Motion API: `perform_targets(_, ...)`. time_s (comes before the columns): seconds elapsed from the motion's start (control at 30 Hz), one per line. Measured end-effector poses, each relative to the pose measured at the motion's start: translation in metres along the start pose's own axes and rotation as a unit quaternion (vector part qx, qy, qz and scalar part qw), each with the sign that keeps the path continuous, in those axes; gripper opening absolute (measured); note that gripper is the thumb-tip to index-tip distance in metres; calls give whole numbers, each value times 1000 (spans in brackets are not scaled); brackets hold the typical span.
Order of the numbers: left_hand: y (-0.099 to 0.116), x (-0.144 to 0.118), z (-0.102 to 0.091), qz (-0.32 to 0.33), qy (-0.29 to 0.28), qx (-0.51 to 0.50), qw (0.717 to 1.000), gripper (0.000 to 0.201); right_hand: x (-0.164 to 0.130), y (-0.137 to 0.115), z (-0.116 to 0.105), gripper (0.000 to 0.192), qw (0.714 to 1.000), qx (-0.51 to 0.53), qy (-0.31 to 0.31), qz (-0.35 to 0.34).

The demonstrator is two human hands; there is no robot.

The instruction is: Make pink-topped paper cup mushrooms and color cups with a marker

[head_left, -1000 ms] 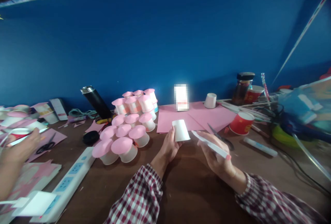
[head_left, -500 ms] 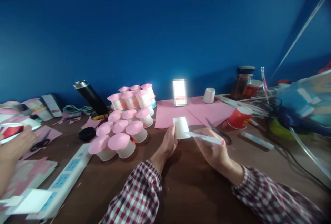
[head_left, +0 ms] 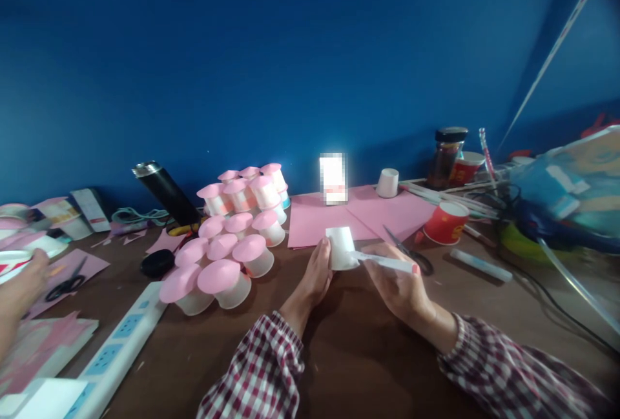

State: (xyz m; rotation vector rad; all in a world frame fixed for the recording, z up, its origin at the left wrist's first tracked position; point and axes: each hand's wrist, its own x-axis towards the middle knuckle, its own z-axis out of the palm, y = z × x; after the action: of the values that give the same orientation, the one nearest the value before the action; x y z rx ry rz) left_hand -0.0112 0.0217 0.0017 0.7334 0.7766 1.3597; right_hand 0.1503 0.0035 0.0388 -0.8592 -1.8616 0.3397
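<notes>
My left hand (head_left: 316, 277) is closed around the side of a small white paper cup (head_left: 341, 248), turned upside down with its wider rim low. In my right hand (head_left: 400, 286) is a white marker pen (head_left: 387, 261) with a red end. Its tip meets the cup near the lower right edge. Whether it leaves a mark I cannot make out. Pink paper sheets (head_left: 314, 215) lie just behind the cup. A pair of scissors (head_left: 411, 254) rests beyond my right hand, partly hidden by it.
Left stand several cups with pink cone tops (head_left: 225, 275), a power strip (head_left: 121, 341), and a black flask (head_left: 167, 193). At far left is another person's hand (head_left: 22, 296). Right are a red paper cup (head_left: 446, 224), a lying pen (head_left: 481, 265), a jar (head_left: 446, 157) and cables.
The view has shifted slightly, so the things on the table sit a little lower and further left. Both hands keep their hold on the cup and the marker pen.
</notes>
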Motion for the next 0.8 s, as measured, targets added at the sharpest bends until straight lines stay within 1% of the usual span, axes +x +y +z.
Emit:
perform_targets(0.17, 1, -1, 1, 24, -27, 8, 999, 39, 0, 2, 1, 13, 1000, -10, 4, -6)
perform_targets(0.23, 1, -1, 1, 27, -27, 12, 999, 37, 1, 3, 1, 12, 1000, -14, 10, -7)
perform_targets(0.4, 0, -1, 0, 28, -10, 40, 999, 33, 0, 3, 2, 12, 1000, -11, 1, -10)
perform_targets(0.5, -2, 0, -3, 24, 12, 52, 998, 34, 0, 2, 1, 13, 1000, -8, -1, -8)
perform_targets(0.63, -3, 1, -4, 11, 45, 29, 999, 31, -1, 2, 1, 13, 1000, -18, -4, -5)
perform_targets(0.8, -2, 0, -2, 25, 46, 9, 999, 24, -1, 4, 2, 14, 1000, -25, 3, -8)
